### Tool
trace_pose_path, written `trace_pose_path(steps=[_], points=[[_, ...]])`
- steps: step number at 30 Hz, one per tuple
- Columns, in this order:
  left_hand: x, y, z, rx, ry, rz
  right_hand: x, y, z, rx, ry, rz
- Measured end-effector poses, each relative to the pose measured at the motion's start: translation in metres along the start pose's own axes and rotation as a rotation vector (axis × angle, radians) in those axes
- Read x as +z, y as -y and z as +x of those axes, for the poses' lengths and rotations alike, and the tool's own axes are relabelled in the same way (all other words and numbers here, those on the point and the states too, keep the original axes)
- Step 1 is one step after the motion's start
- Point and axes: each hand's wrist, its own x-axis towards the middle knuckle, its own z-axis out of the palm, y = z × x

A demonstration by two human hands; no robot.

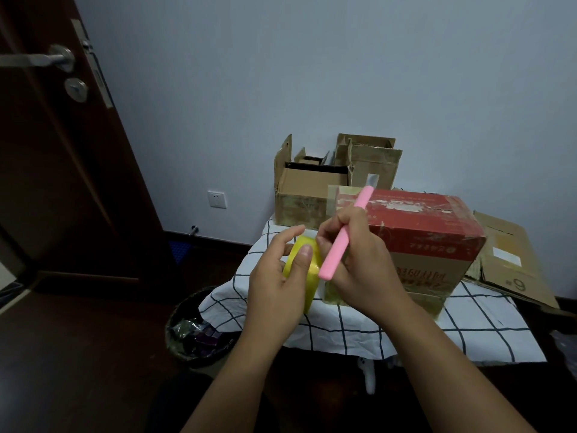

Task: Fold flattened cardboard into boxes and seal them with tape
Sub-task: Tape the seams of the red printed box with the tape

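gripping glossy yellow tape roll (pixel 304 264) in left hand (pixel 276 282), right hand (pixel 359 260) fingers pinching slim pink knife (pixel 343 239)

The far half of the checked tablecloth (pixel 406 332) is blocked by a red box (pixel 415 242), an open brown box (pixel 299 195) behind it and a taller carton (pixel 371 160) at the wall. The right edge is taken by flattened cardboard (pixel 512 260). Bare cloth is left along the near edge. A bin (pixel 193 332) stands on the floor to the near left.
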Motion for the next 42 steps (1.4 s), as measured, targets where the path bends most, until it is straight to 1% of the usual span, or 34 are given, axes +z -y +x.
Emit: trace_pose_path(steps=[4, 12, 18, 24, 31, 34, 36, 39, 42], points=[[0.001, -0.002, 0.002, -0.022, -0.030, -0.032, 0.000, 0.000, -0.002, -0.062, -0.022, -0.057], [0.002, -0.005, 0.008, -0.041, -0.047, -0.001, 0.001, -0.003, -0.002, -0.068, -0.035, -0.066], [0.000, -0.001, 0.008, 0.011, -0.062, 0.160, 0.002, -0.005, -0.003, -0.088, -0.022, -0.069], [-0.003, 0.002, 0.012, 0.074, -0.018, 0.288, 0.002, -0.008, -0.004, -0.081, -0.022, -0.074], [-0.002, 0.006, 0.014, 0.096, -0.003, 0.250, 0.009, -0.010, -0.006, -0.077, -0.057, -0.057], [-0.004, 0.009, 0.013, 0.095, -0.015, 0.241, 0.008, -0.011, -0.001, -0.068, 0.020, -0.059], [-0.005, 0.010, 0.013, 0.091, -0.017, 0.241, 0.010, -0.012, 0.002, -0.025, 0.078, -0.063], [-0.006, 0.012, 0.013, 0.077, -0.023, 0.194, 0.013, -0.012, 0.004, 0.011, 0.084, -0.027], [-0.009, 0.013, 0.012, 0.079, 0.007, 0.156, 0.016, -0.010, 0.004, 0.014, 0.083, 0.011]])
